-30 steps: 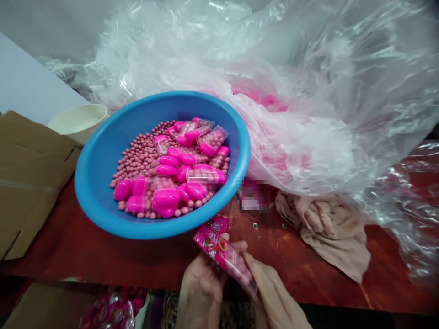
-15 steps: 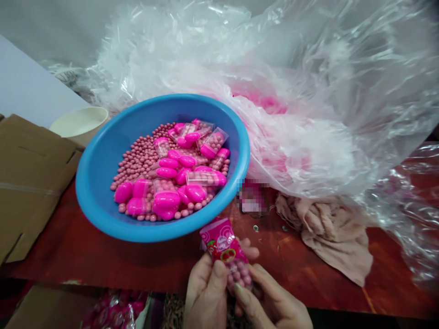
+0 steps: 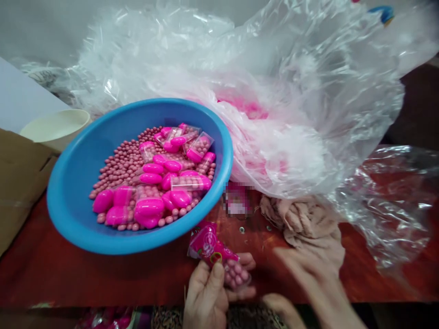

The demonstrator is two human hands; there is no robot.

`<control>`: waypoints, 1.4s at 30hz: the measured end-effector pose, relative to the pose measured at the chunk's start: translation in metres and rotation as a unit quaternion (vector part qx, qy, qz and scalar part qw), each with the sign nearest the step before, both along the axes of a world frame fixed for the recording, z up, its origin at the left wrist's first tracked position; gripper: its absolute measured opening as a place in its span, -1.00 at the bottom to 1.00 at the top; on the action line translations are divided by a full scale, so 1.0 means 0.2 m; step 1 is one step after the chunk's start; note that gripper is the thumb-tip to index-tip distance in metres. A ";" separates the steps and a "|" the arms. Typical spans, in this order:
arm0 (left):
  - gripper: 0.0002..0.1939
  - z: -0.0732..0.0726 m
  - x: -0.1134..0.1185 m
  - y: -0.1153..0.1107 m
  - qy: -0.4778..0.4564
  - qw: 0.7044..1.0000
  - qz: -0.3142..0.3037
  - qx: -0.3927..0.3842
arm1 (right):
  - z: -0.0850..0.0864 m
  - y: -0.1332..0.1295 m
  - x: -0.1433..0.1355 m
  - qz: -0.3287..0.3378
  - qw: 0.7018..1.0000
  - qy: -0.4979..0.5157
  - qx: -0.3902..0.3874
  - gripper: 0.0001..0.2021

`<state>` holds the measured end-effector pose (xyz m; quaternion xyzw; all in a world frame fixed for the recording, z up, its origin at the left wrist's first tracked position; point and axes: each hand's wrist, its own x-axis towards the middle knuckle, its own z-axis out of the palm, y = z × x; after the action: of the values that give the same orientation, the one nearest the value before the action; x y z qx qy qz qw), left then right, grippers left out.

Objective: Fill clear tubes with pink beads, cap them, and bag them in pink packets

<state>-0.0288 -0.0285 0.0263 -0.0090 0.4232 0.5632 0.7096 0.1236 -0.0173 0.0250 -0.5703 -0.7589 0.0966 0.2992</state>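
Observation:
In my left hand (image 3: 209, 292) is a small clear container of pink balls (image 3: 236, 274), with a pink printed wrapper (image 3: 209, 244) around its upper part. My left thumb presses on the wrapper's lower edge, and the fingers lie behind the container. To the right, my right hand (image 3: 308, 283) is apart from it, blurred, with thumb and fingers spread and nothing between them. A blue basin (image 3: 137, 244) stands up and to the left, holding loose pink balls (image 3: 125, 164) and several clear containers with bright pink caps (image 3: 149, 208).
Clear plastic bags (image 3: 281, 137) with pink contents are heaped behind. A beige cloth (image 3: 308, 224) lies on the red table (image 3: 113, 278) at the right. A cream bowl (image 3: 58, 130) and a cardboard box (image 3: 20, 183) are at the left. Pink packs (image 3: 106, 318) show below the table edge.
My right hand has let go of the container and moved right, its fingers opening. The wrapped container is now tilted more to the left in my left hand. The view has shifted slightly.

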 end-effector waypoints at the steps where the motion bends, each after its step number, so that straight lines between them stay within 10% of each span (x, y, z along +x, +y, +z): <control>1: -0.73 0.01 -0.01 0.01 -0.001 1.000 -0.016 0.000 | 0.00 0.04 0.04 -0.077 0.994 -0.071 0.039 -0.52; 5: -0.74 0.04 -0.01 0.03 0.017 0.997 -0.066 0.029 | -0.09 0.26 0.15 -0.174 0.947 -0.265 0.060 -0.51; 12: -0.75 0.07 0.02 0.04 0.055 0.995 -0.068 0.046 | -0.12 0.50 0.22 -0.156 0.965 -0.202 0.068 -0.44; 22: -0.74 0.04 0.00 0.05 0.034 0.995 -0.092 0.017 | -0.04 0.07 0.18 0.024 0.988 -0.136 0.062 -0.67; 26: -0.77 0.04 0.01 0.03 0.035 0.992 -0.104 0.054 | 0.05 0.00 0.07 0.020 0.997 0.071 -0.035 -0.62; 29: -0.65 0.03 0.03 0.02 0.030 0.992 -0.095 0.076 | 0.11 0.05 -0.09 -0.018 0.925 0.280 -0.257 -0.71; 34: -0.63 0.00 0.02 -0.01 0.001 0.987 -0.137 0.087 | 0.15 0.10 -0.26 -0.086 0.714 0.502 -0.482 -0.57; 42: -0.68 -0.02 0.03 -0.04 0.113 0.993 -0.015 0.018 | 0.13 0.06 -0.34 -0.108 0.752 0.532 -0.374 -0.72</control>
<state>-0.0220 -0.0371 0.0232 0.0739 0.4910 0.5570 0.6657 0.0554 -0.0057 0.0503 -0.5715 -0.3136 0.6276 0.4256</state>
